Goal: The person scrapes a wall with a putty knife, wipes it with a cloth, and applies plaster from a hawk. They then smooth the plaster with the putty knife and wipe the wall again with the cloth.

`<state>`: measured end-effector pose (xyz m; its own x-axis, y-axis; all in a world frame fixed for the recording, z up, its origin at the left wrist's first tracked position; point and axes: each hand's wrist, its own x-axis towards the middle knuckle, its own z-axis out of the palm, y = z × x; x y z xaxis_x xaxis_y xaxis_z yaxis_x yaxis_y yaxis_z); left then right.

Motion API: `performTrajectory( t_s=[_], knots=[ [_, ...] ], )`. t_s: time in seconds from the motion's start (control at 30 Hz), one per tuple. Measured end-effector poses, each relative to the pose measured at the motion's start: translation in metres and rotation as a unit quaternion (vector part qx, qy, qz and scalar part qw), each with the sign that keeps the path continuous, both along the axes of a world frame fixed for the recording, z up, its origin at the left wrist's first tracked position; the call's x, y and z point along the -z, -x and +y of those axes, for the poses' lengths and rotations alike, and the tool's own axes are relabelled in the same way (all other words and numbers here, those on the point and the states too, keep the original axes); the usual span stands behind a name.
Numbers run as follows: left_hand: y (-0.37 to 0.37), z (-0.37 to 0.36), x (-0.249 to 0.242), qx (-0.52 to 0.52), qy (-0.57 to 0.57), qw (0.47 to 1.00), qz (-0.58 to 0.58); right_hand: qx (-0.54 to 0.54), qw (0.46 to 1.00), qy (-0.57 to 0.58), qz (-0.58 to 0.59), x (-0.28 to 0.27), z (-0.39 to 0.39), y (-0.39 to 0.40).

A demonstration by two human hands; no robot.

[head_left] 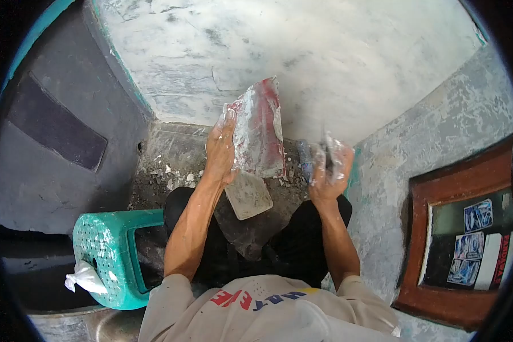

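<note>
My left hand grips the left edge of a red board that is smeared with whitish putty. The board is tilted up in front of the wall. My right hand, its fingers coated in white and blurred by motion, is raised to the right of the board. Something dark shows between those fingers, too smeared to name. Below the board, between my knees, lies a greyish square piece with rounded corners. A clear bluish plastic bottle stands beside my right hand, partly hidden.
Ahead rises a wall patchily coated in white. Broken chips litter the floor along its foot. A green plastic stool with a knotted white bag stands at left. On the right wall is a brown wooden frame.
</note>
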<state>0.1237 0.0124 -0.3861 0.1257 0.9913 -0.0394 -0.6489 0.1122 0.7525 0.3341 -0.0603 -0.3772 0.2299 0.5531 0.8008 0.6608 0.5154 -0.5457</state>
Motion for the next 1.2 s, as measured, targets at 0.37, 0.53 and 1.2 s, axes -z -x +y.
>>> performTrajectory(
  t_s=[0.37, 0.53, 1.2],
  knots=[
    [0.02, 0.006, -0.001, -0.007, -0.002, 1.0, -0.008, -0.059, 0.992, 0.083, -0.079, 0.017, -0.002, -0.02],
    [0.013, 0.006, 0.015, 0.032, -0.045, 0.997, 0.052, -0.294, 0.918, 0.224, 0.145, -0.03, -0.016, -0.019],
    [0.005, -0.01, 0.0, -0.363, -0.241, 0.855, 0.281, -0.011, 0.971, 0.148, -0.189, -0.04, -0.053, -0.001]
  ],
)
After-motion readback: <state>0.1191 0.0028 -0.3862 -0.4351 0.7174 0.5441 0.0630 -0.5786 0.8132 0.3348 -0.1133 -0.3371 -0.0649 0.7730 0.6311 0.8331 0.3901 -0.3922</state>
